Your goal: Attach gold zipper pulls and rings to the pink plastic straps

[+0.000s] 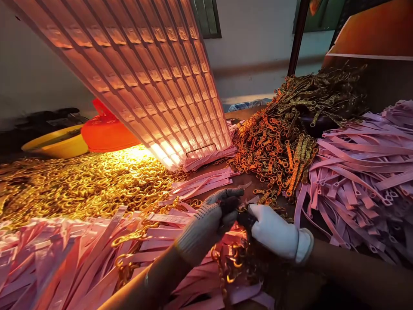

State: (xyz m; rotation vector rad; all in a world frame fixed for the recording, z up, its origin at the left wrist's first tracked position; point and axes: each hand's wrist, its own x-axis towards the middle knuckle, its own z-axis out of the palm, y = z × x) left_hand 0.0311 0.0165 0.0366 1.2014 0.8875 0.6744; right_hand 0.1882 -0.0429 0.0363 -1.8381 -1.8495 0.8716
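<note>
In the middle of the head view my left hand [206,226], in a light glove with dotted grip and dark fingertips, is curled with its upper fingers stretched forward. Its grip closes on something dark that I cannot make out. Close against it, my right hand [274,232] in a white glove is closed around a black piece [248,217], its kind hidden by the fingers and shadow. Beneath the hands hang gold chain links [222,275], above a heap of pink straps [167,232]. Whether the chain is attached to what I hold cannot be seen.
Gold rings [80,185] are heaped at left under an orange lamp [108,131], beside a yellow basin [56,142]. A tilted compartment panel [151,73] stands behind. Short gold chains [280,142] pile up at back right, with more pink straps [361,172] beside them.
</note>
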